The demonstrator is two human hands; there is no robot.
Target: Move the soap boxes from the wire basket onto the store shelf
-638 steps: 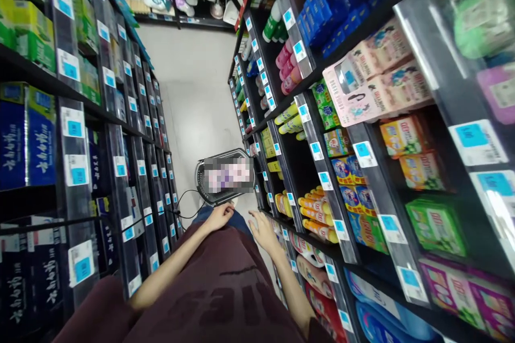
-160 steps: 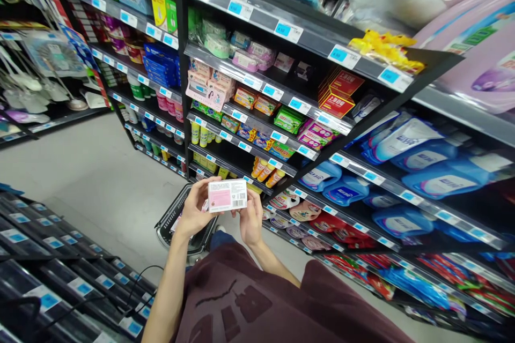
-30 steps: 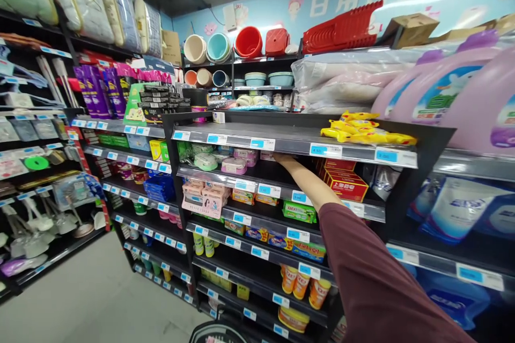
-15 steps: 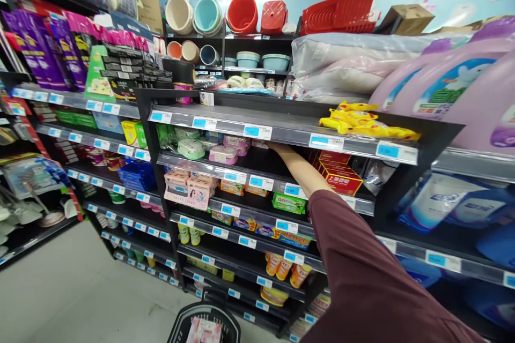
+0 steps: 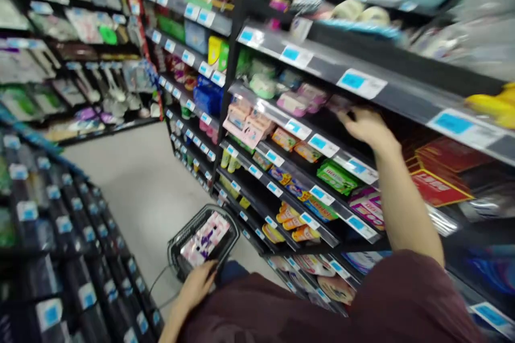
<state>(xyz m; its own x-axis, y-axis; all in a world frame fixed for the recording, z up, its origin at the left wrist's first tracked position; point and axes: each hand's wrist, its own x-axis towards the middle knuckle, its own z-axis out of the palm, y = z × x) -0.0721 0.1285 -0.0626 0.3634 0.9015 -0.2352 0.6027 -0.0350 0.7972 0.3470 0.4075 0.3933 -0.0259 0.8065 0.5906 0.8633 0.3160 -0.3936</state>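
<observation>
The picture is smeared by motion. My right hand [image 5: 367, 127] is stretched up to the second shelf [image 5: 322, 146] and sits just in front of pink and clear soap boxes [image 5: 300, 101]. Its fingers point left into the shelf and are too blurred to read. My left hand [image 5: 198, 284] is low by my hip, at the near rim of a black shopping basket [image 5: 189, 231] that holds pink and white packets. Its fingers curl onto that rim.
Black shelves with blue price tags line both sides of a narrow aisle with a pale floor [image 5: 132, 182]. Red boxes [image 5: 438, 182] sit right of my arm, green and orange packets [image 5: 337, 177] below it, bottles [image 5: 293, 225] lower still.
My head has tipped down and left, bringing the basket and left hand into view. My right hand has drawn back from deep in the shelf to its front edge.
</observation>
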